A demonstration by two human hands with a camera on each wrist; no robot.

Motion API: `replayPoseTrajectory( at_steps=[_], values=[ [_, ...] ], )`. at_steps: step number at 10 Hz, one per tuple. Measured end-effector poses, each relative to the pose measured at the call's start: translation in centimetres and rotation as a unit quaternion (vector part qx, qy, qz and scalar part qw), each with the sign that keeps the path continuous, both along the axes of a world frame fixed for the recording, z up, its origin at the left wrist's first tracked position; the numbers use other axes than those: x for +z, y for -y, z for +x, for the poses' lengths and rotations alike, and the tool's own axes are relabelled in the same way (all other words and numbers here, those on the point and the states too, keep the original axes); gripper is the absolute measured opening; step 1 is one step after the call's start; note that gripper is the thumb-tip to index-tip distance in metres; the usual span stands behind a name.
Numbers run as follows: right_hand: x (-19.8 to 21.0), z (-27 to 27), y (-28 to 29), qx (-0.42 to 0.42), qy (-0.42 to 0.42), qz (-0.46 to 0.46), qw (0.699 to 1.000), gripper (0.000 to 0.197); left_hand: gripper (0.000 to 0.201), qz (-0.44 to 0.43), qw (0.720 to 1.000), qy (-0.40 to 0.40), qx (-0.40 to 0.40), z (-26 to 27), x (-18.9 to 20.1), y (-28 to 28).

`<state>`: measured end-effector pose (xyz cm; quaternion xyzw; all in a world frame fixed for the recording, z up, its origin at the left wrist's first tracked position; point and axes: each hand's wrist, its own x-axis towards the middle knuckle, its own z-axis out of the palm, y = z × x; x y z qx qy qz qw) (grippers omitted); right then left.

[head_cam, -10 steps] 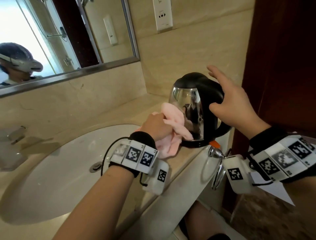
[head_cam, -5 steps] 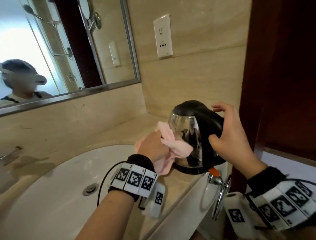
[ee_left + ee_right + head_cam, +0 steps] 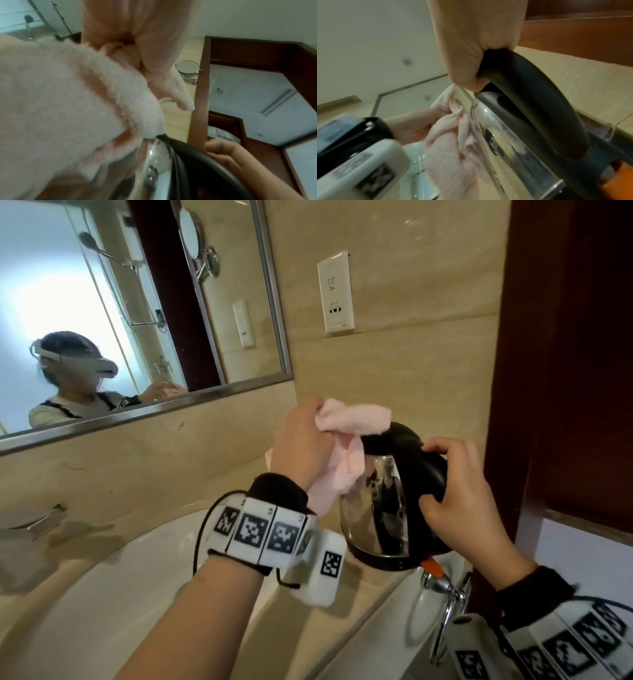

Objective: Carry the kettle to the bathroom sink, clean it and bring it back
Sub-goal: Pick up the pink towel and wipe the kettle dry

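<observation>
1. Kettle [image 3: 387, 505] in the head view stands on the beige counter [image 3: 363, 587] at the right end of the white sink [image 3: 102, 594], its steel body shiny, its lid and handle black. The right hand [image 3: 455, 501] has its fingers wrapped over the top of the handle, thumb on the near side. The left hand [image 3: 301, 443] is bunched around a pink cloth [image 3: 346, 436], which lies against the lid and upper left side of the kettle, just beyond the knuckles. A mirror [image 3: 137, 302] hangs above the left hand, a wall socket [image 3: 335, 292] above the kettle, and a chrome ring [image 3: 445, 604] is fixed below the right wrist.

2. Left wrist view: the pink cloth [image 3: 68, 101] fills the frame, clamped in the curled fingers [image 3: 154, 33]; its lower edge touches the kettle [image 3: 154, 169] rim. Fingertips of the right hand [image 3: 219, 148] sit on the black handle to the right.

3. Right wrist view: the fingers [image 3: 471, 47] are clamped around the kettle [image 3: 513, 142] handle. Left of them the pink cloth [image 3: 453, 148] presses the steel wall, held by the left hand [image 3: 412, 127].
</observation>
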<state>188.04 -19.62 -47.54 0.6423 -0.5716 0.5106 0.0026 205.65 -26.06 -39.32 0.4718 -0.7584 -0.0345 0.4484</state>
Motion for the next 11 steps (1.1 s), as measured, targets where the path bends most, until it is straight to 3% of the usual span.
replayPoseTrajectory(
  at_steps=[2,4,5,7,9,11],
  values=[
    [0.0,-0.2,0.2,0.015,-0.005,-0.008,1.000,0.055,0.023,0.096,0.992,0.067,0.037,-1.3,-2.4,3.4],
    [0.0,-0.1,0.1,0.019,0.012,-0.003,1.000,0.057,0.028,0.208,0.963,0.153,0.074,-0.3,-5.2,3.5],
    [0.0,0.0,0.1,0.022,0.015,-0.007,1.000,0.057,0.030,0.224,0.944,0.224,0.091,0.2,-6.5,3.3],
    [0.1,0.2,-0.1,0.012,0.019,-0.017,1.000,0.056,0.025,0.205,0.936,0.272,0.085,0.7,-7.8,1.4],
    [0.2,1.8,0.5,0.047,0.084,-0.008,0.995,0.060,0.016,0.105,0.960,0.257,0.040,1.3,-8.2,-1.1],
    [-0.3,5.1,0.5,0.062,0.103,-0.015,0.993,0.060,0.014,0.087,0.964,0.252,0.020,2.2,-8.6,-1.4]
  ],
)
